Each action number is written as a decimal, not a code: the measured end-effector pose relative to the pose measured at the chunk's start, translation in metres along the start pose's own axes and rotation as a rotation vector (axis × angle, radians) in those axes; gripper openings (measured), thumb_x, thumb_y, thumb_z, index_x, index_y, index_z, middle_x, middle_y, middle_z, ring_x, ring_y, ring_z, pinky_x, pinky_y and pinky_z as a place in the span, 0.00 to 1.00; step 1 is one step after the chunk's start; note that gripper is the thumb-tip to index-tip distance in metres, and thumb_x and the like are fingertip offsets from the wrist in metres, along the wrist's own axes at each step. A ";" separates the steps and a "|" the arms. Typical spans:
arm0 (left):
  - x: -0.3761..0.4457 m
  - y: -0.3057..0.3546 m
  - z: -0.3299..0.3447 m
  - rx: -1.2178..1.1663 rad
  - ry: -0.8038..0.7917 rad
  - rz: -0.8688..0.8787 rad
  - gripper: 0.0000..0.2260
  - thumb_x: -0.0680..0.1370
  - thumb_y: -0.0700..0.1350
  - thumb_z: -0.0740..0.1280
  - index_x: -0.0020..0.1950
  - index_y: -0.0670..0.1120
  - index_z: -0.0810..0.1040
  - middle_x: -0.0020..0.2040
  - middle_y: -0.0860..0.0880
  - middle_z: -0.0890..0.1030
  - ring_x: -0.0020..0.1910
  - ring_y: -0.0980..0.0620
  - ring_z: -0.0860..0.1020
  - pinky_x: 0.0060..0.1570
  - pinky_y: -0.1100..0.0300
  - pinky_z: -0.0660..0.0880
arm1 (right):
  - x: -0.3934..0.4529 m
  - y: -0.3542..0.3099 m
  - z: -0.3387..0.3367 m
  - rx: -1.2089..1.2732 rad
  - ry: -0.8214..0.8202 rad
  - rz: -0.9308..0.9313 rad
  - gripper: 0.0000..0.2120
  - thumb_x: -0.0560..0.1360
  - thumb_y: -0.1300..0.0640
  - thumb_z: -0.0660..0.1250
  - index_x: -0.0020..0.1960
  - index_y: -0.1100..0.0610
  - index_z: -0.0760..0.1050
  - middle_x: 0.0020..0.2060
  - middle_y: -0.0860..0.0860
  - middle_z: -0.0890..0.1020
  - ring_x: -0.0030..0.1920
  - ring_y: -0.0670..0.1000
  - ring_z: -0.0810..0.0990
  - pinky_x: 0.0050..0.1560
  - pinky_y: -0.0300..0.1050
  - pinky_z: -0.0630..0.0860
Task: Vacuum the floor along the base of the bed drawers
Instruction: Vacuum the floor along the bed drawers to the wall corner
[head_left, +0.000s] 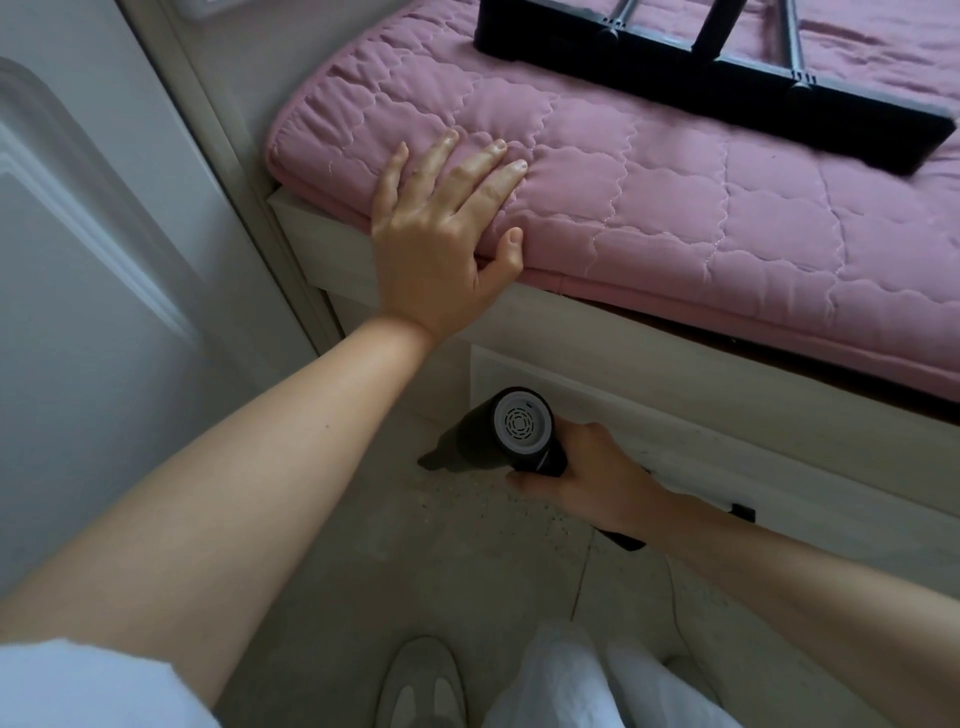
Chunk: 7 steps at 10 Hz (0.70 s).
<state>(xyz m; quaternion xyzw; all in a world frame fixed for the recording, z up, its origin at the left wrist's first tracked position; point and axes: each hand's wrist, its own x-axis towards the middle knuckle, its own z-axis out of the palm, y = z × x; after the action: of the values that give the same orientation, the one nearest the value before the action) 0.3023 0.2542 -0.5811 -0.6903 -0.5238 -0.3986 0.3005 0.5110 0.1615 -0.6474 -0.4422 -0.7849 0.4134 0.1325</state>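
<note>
We see a matt black plastic vacuum (498, 441), soft quilted pink cloth mattress pad (675, 208), pale wood-grain drawers (727, 415), and rough speckled floor (441, 545).

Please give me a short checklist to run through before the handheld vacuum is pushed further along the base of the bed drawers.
1. Grip: the right hand is wrapped round the handle of the black handheld vacuum with the round white rear filter: ok.
2. Nozzle on the floor: its dark tip sits low by the speckled grey stone floor, but contact is unclear: cannot tell.
3. Support: the left hand lies flat on the edge of the pink quilted mattress pad: ok.
4. Line: the vacuum lies close beside the white bed drawer front: ok.
5. Debris ahead: specks show on the floor near the nozzle: not ok.
6. Suction running: cannot tell.
</note>
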 end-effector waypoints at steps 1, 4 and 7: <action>-0.001 -0.001 -0.001 0.005 -0.009 0.003 0.20 0.79 0.53 0.60 0.68 0.50 0.80 0.67 0.51 0.79 0.69 0.44 0.74 0.70 0.40 0.64 | -0.003 0.000 -0.001 0.005 -0.020 -0.007 0.25 0.71 0.49 0.72 0.66 0.49 0.71 0.55 0.44 0.81 0.54 0.42 0.79 0.56 0.41 0.77; 0.001 0.001 -0.003 0.002 -0.025 -0.003 0.20 0.78 0.53 0.61 0.68 0.51 0.80 0.67 0.50 0.79 0.69 0.43 0.74 0.70 0.39 0.65 | -0.014 0.004 -0.006 0.025 0.011 0.035 0.21 0.71 0.51 0.72 0.63 0.48 0.73 0.50 0.43 0.82 0.49 0.41 0.80 0.51 0.42 0.78; 0.001 0.001 -0.004 0.002 -0.034 -0.008 0.20 0.79 0.52 0.61 0.68 0.50 0.80 0.68 0.50 0.79 0.69 0.43 0.74 0.70 0.39 0.65 | -0.021 0.004 -0.005 0.041 -0.048 0.057 0.14 0.70 0.50 0.72 0.54 0.44 0.74 0.44 0.43 0.82 0.46 0.41 0.81 0.49 0.46 0.79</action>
<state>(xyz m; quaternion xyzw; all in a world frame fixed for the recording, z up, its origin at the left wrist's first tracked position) 0.3026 0.2508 -0.5783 -0.6946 -0.5318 -0.3875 0.2907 0.5281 0.1486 -0.6437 -0.4514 -0.7662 0.4436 0.1110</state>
